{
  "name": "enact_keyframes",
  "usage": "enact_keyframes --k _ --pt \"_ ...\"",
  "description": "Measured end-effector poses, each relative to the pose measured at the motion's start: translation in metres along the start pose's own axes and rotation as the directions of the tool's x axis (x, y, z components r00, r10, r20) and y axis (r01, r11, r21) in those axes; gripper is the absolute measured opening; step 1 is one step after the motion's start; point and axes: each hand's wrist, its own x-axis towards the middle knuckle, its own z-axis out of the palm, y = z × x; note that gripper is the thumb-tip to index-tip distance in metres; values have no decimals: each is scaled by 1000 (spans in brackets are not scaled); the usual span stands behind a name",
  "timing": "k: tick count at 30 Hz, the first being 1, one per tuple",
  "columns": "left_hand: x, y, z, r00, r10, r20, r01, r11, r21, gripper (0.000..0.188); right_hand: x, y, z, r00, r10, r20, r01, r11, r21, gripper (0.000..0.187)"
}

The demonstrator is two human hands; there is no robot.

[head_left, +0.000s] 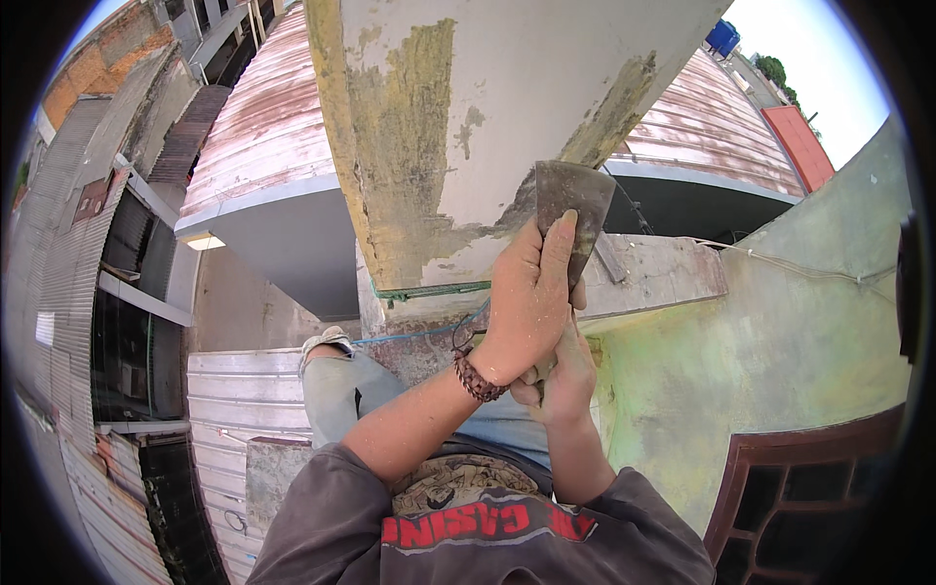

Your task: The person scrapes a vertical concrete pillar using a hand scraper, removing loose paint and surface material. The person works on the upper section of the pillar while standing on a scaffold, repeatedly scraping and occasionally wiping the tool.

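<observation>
My left hand (531,297), with a braided brown bracelet (478,377) at its wrist, is closed on the upper part of a wide scraper (573,185). Its thumb lies along the dark, dusty metal blade. Lower down, my right hand (567,380) is wrapped round the handle end, which the fingers mostly hide. The blade tilts up at the lower right edge of a concrete pillar (507,107); whether it touches the surface I cannot tell. Yellowish old paint (405,146) shows in patches on the pillar's left side, beside pale bare stretches.
A green cord (434,291) runs round the pillar's base above a ledge (673,273). To the right stand a green-stained wall (751,331) and a brown window frame (726,487). Rusty metal roofs (268,117) lie below. My jeans-clad leg (346,390) is bent at left.
</observation>
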Motion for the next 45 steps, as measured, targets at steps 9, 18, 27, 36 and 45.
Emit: enact_keyframes --k 9,18,27,36,45 --pt "-3 -14 0 999 34 -40 -33 999 32 28 -2 3 -7 999 46 -18 -45 999 15 38" --pt "-2 4 4 1000 -4 -19 5 1000 24 30 -1 -6 3 998 11 -69 -9 1000 27 36" --pt "-4 2 -1 1000 -7 -12 7 999 31 29 -1 -1 5 1000 -26 12 26 998 57 38" --pt "-1 5 -1 1000 -24 -19 24 1000 -13 27 -1 3 2 1000 -24 1 25 999 -25 38" --pt "-4 2 -8 997 -74 -11 74 997 26 28 -3 2 9 999 -31 -24 31 999 -16 37"
